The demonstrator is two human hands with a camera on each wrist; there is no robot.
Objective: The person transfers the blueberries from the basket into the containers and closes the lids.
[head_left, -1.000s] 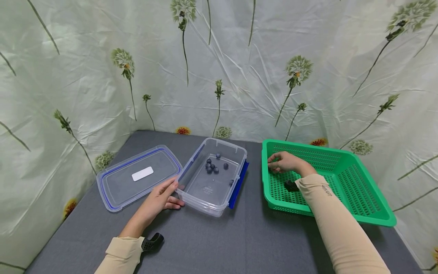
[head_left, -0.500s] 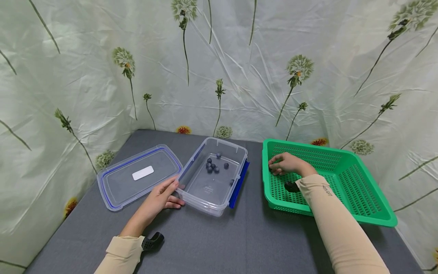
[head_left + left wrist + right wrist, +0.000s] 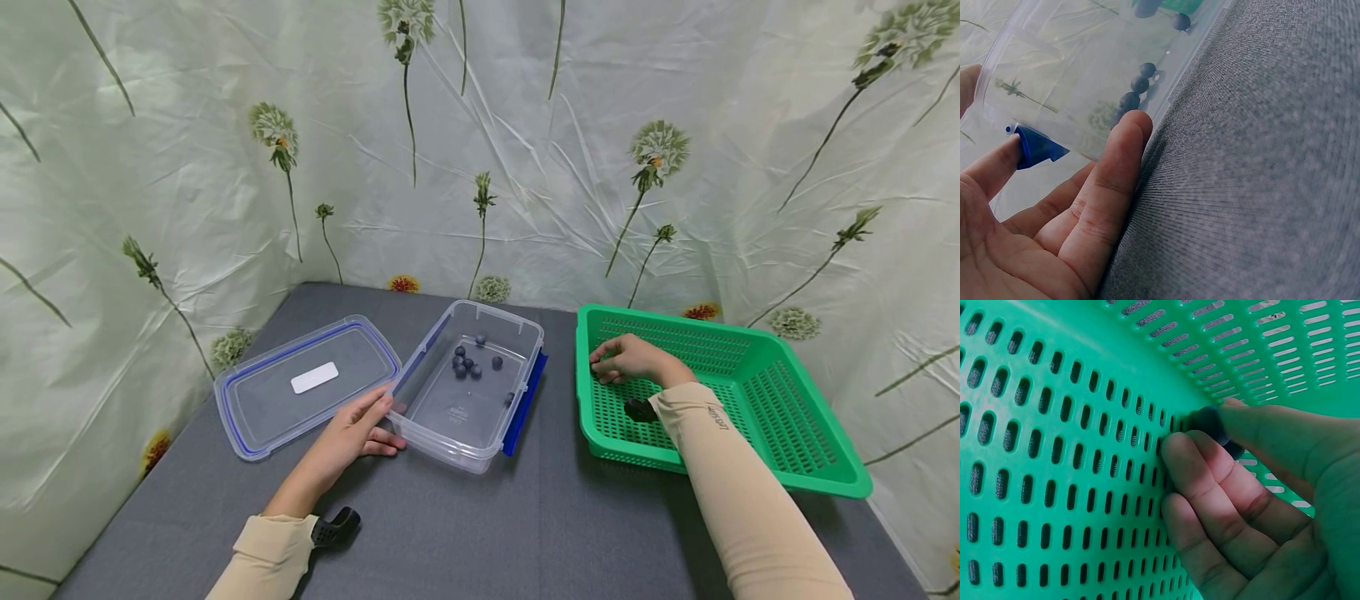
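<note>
My left hand holds the near left corner of a clear plastic food container, thumb at the rim and fingers along the outer wall. In the left wrist view one finger touches a blue clip. Several blueberries lie on the container's floor, most in a cluster. Inside the green basket, my right hand is low by the left wall. Its thumb and fingertips pinch a blueberry, seen in the right wrist view; another dark round berry shows just behind, partly hidden by the fingers.
A clear lid with a blue seal and a white label lies left of the container. Another blue clip hangs open along the container's right side. A flower-print curtain stands behind the grey-covered table.
</note>
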